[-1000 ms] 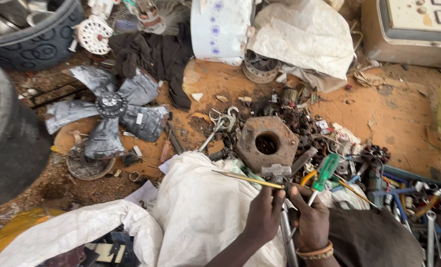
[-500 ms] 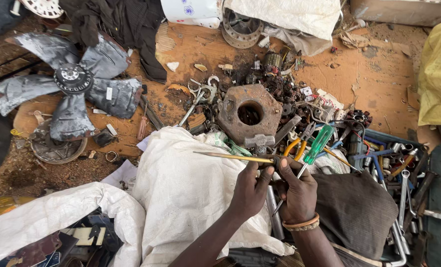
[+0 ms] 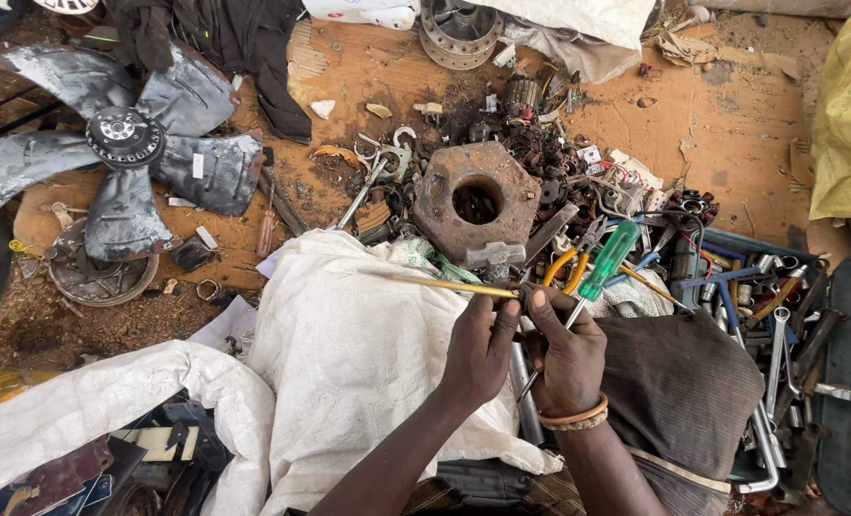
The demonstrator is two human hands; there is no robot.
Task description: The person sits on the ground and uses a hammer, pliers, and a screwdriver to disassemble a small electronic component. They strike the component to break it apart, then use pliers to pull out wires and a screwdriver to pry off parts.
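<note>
1. Here, low in the middle of the frame, the left hand (image 3: pixel 481 349) and the right hand (image 3: pixel 564 354) meet over a white woven sack (image 3: pixel 359 354), fingers curled shut around a small part pinched between them; the part itself is too hidden to name.
2. A thin yellow rod (image 3: pixel 440 284) runs from the left hand's fingertips out toward the left, lying across the sack; the left thumb and fingers are closed on its near end.
3. The right hand wears an orange bracelet (image 3: pixel 569 418) at the wrist, and a slim metal shaft (image 3: pixel 524 382) shows below its palm; whether the hand grips that shaft I cannot tell.
4. Just above the right hand lie a green-handled screwdriver (image 3: pixel 609 260) and orange-handled pliers (image 3: pixel 564 268), touching each other.
5. Above the hands, at centre, sits a rusty hexagonal metal block (image 3: pixel 445 205) with a round hole, amid small dark scrap parts on orange dirt.
6. Upper left of the frame holds a grey metal fan blade (image 3: pixel 120 153) with a round hub, resting over a round dish.
7. At the right edge, a tray (image 3: pixel 731 244) carries wrenches (image 3: pixel 774 334) and blue-handled tools.
8. A brown cloth (image 3: pixel 683 392) lies just right of the right hand.
9. A yellow sack (image 3: pixel 850 124) fills the upper right corner.
</note>
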